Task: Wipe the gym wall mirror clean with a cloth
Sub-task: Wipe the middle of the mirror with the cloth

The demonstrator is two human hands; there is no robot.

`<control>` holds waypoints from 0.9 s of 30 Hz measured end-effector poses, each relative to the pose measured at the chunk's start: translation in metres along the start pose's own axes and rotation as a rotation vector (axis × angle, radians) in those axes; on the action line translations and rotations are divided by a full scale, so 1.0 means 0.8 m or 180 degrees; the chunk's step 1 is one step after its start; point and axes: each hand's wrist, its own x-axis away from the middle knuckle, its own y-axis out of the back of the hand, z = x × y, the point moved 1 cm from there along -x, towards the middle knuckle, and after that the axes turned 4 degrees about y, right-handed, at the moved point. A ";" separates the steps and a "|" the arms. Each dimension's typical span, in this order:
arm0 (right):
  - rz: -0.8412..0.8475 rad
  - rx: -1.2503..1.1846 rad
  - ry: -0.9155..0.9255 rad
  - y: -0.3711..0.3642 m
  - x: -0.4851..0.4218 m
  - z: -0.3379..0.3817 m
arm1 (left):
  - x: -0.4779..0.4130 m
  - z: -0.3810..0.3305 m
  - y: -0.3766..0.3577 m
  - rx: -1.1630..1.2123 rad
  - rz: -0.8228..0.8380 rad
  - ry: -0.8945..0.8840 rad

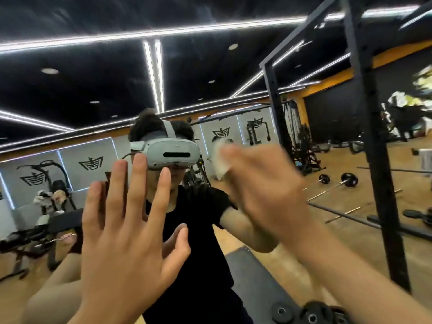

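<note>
Our left hand [131, 230] is spread wide in the lower middle of the frame, fingers straight, palm toward the mirror [70, 90], holding nothing. Our right hand [261, 190], blurred at centre right, has the white cloth [221, 157] at its fingertips; we cannot tell whether the fingers curl round it.

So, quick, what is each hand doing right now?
Left hand: open, fingers spread, holding nothing.
Right hand: on the white cloth, too blurred to tell its grip.
</note>
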 end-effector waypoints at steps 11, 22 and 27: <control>-0.0158 -0.0188 -0.0009 -0.018 0.024 0.062 | 0.002 0.002 -0.001 0.0059 -0.0046 -0.0019; -0.0699 -0.0525 -0.1836 -0.010 0.029 0.080 | 0.005 0.000 -0.004 0.0091 -0.0090 0.0052; -0.0064 -0.0401 -0.0798 -0.001 0.049 0.072 | 0.003 0.002 -0.003 0.0141 -0.0102 0.0012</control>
